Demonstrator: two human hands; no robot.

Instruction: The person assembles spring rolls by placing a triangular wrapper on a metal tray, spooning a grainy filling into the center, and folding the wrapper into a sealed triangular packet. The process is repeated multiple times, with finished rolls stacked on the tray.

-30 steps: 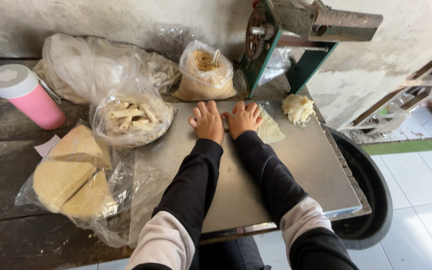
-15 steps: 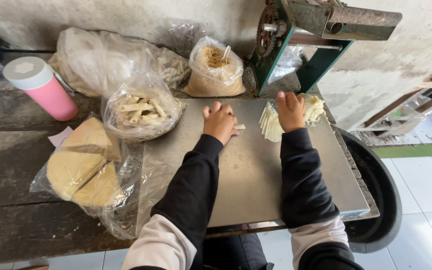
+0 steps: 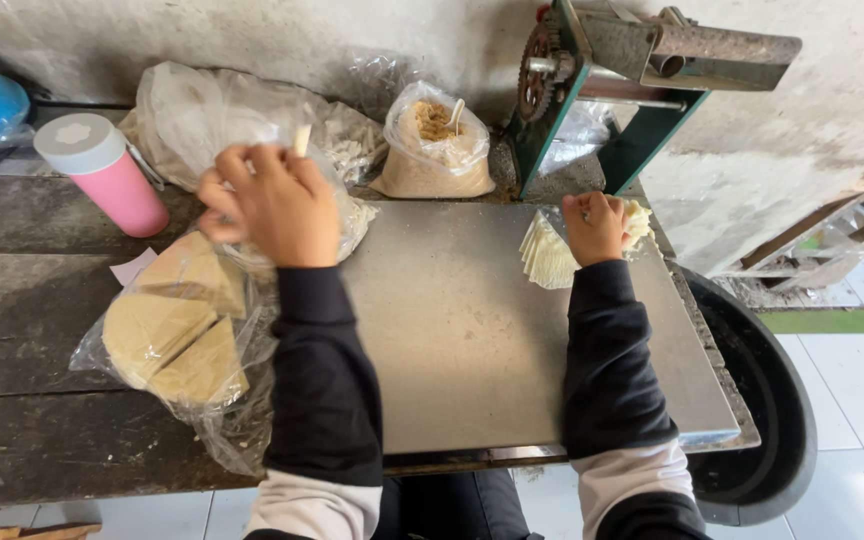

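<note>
The left hand is raised over the clear plastic bag of cut dough strips at the far left edge of the grey metal surface. Its grip is pinched around a small pale strip of dough that sticks up above the fingers. The right hand rests on the fanned stack of thin pale dough sheets near the far right corner of the surface, in front of the green hand-cranked roller machine; its fingers are curled down onto the stack, though whether they pinch a sheet I cannot tell.

As a judgement, the work looks to be midway. The strip bag already holds a fair heap, so some cutting and bagging seems done. The stack of sheets is not yet used up, and the flat tan wedges of dough in clear plastic on the dark wooden bench at the left lie unrolled.
</note>
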